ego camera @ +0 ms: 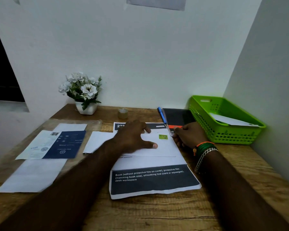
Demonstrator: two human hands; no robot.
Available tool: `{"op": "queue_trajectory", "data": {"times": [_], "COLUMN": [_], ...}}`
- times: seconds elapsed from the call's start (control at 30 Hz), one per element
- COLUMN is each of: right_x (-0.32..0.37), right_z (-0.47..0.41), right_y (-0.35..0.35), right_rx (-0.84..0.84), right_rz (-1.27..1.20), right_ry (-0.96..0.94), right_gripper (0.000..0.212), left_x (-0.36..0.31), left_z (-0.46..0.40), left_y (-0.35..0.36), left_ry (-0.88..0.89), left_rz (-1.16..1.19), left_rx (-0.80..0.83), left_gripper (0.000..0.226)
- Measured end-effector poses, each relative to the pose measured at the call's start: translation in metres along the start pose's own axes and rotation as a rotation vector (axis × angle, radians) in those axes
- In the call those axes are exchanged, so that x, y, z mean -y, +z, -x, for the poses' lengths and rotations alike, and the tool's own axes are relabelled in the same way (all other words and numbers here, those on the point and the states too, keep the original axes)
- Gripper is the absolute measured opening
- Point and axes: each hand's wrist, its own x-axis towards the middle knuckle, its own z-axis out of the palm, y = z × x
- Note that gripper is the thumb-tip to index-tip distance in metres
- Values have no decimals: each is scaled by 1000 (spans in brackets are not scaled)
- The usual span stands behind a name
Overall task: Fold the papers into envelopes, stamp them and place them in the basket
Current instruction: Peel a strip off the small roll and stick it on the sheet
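A white folded envelope lies on a printed sheet in the middle of the wooden desk. A small green stamp sits near its upper right corner. My left hand rests flat on the envelope's left part, fingers spread. My right hand is at the envelope's right edge, fingers curled beside the tip of a blue pen; whether it grips anything is unclear. The green basket stands at the right by the wall, with a white envelope inside.
More white papers and a dark blue leaflet lie at the left. A white flower pot and a tape roll stand at the back. A black notebook lies beside the basket. Walls close in behind and to the right.
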Motion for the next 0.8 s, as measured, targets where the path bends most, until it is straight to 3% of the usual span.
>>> {"op": "queue_trajectory", "data": {"times": [0.13, 0.23, 0.33, 0.43, 0.63, 0.7, 0.8], "right_x": [2, 6, 12, 16, 23, 23, 20], "right_z": [1, 3, 10, 17, 20, 18, 11], "right_y": [-1, -2, -4, -6, -10, -10, -11], "right_rx": [42, 109, 240, 320, 340, 295, 249], "right_rz": [58, 104, 10, -111, -249, -306, -412], "right_ry": [-66, -155, -214, -216, -217, -209, -176], "right_gripper": [39, 41, 28, 12, 11, 20, 28], "left_x": [4, 5, 5, 5, 5, 6, 21], "left_z": [-1, -2, -1, -1, -2, -1, 5], "left_y": [0, 0, -2, -5, -19, -36, -65], "left_ry": [-18, 10, 31, 47, 32, -1, -204], "left_rz": [113, 186, 196, 187, 26, -71, -70], "left_rx": [-3, -71, -124, -158, -183, -264, -483], "left_gripper": [62, 40, 13, 5, 19, 28, 51]}}
